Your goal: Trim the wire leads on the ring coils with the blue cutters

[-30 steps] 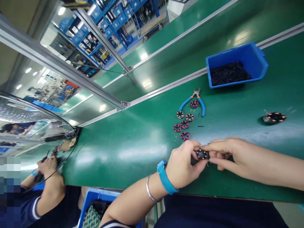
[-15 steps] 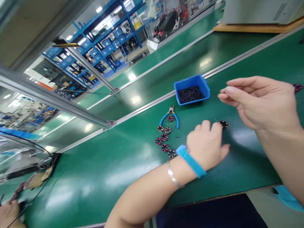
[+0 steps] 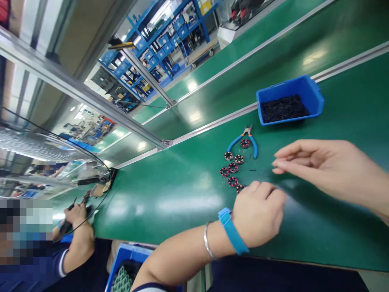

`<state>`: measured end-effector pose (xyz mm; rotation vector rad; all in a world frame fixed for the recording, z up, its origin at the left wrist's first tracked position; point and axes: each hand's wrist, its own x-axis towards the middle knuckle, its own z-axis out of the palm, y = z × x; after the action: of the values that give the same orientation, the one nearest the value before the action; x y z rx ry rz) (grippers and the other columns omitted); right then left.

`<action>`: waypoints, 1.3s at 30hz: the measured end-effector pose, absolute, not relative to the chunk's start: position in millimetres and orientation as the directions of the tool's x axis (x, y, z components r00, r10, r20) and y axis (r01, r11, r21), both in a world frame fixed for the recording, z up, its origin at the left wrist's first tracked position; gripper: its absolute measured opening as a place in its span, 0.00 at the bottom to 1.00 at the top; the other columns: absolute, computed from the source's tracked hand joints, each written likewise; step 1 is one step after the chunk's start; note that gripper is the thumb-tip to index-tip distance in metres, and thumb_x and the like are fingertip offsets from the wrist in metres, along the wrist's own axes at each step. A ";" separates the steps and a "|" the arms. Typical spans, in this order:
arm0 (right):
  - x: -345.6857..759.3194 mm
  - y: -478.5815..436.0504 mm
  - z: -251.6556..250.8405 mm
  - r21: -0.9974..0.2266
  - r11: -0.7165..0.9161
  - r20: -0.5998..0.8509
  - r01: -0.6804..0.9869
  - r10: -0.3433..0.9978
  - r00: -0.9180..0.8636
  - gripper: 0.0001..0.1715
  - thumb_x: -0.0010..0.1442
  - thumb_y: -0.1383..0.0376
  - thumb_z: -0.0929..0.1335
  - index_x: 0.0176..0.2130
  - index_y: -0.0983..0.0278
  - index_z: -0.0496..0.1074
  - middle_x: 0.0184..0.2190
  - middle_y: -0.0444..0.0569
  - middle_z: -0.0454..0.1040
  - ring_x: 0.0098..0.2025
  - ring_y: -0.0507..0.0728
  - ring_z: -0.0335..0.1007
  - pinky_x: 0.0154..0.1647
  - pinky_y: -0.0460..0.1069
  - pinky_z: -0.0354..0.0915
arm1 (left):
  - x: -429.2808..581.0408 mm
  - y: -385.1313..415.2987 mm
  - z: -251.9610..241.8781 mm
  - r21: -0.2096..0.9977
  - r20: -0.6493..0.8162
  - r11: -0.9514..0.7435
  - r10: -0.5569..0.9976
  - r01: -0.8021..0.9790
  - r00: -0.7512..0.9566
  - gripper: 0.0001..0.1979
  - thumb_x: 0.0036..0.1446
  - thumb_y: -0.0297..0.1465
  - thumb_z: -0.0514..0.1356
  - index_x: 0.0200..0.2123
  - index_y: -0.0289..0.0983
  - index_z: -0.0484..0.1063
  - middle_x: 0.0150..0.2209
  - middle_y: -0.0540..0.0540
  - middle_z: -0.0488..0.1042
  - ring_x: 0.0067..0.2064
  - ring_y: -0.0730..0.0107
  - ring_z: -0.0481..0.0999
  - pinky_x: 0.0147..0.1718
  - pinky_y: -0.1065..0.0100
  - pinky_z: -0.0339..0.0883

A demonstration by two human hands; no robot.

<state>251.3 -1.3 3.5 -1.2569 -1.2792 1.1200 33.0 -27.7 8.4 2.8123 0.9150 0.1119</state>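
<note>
My left hand [image 3: 258,213], with a blue wrist strap [image 3: 232,231] and a silver bangle, is closed above the green bench; its fingertips face away, so what they hold is hidden. Just right of it, my right hand [image 3: 328,174] hovers with thumb and fingers pinched together. Anything between those tips is too small to make out. Several small wound rings [image 3: 232,181], like motor coil cores in black, red and copper, lie beyond my left hand, which partly covers the nearest one. Blue-handled cutters [image 3: 255,148] rest there, jaws pointing away, around one ring.
A blue bin [image 3: 282,93] of thin black pieces stands at the back right, near a metal rail. A small black strip [image 3: 252,170] lies on the green bench [image 3: 170,194]. At left, a co-worker's hands [image 3: 77,213] work on the bench. A blue crate [image 3: 121,259] sits below its edge.
The view has swung left, bringing the co-worker into sight. My left hand has drawn nearer the bench's front edge, and the ring at its fingertips no longer shows. My right hand has lowered, still pinched.
</note>
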 end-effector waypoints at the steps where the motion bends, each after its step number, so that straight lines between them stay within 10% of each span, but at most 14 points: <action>1: 246.6 -2.0 -2.8 -0.995 0.014 0.008 0.094 0.998 -0.063 0.38 0.48 0.30 0.85 0.35 0.58 0.84 0.31 0.55 0.89 0.33 0.67 0.91 0.37 0.57 0.89 | 20.0 -29.4 4.6 0.205 0.048 -0.786 0.604 0.584 0.796 0.08 0.78 0.30 0.59 0.47 0.38 0.80 0.51 0.40 0.86 0.48 0.57 0.85 0.49 0.57 0.85; 11: 227.3 -9.8 -29.0 -0.983 -0.106 -0.150 0.151 0.938 -0.313 0.33 0.57 0.33 0.82 0.37 0.57 0.83 0.32 0.51 0.90 0.36 0.66 0.92 0.41 0.57 0.89 | -19.3 -20.3 -16.4 0.435 0.272 -0.723 0.673 0.536 0.688 0.09 0.78 0.31 0.60 0.54 0.36 0.79 0.50 0.38 0.88 0.52 0.55 0.88 0.53 0.56 0.87; 39: 223.2 -11.9 -31.3 -0.967 -0.069 -0.131 0.245 0.960 -0.249 0.46 0.55 0.18 0.75 0.36 0.56 0.85 0.32 0.52 0.89 0.34 0.63 0.89 0.38 0.55 0.88 | -14.9 -22.3 -7.3 0.461 0.109 -0.668 0.696 0.584 0.710 0.10 0.79 0.34 0.61 0.54 0.38 0.81 0.51 0.40 0.88 0.50 0.54 0.86 0.51 0.54 0.80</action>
<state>223.2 -11.9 -31.3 -1.3259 -1.5384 1.3640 -14.9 -22.3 -7.3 2.5216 0.9904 0.3885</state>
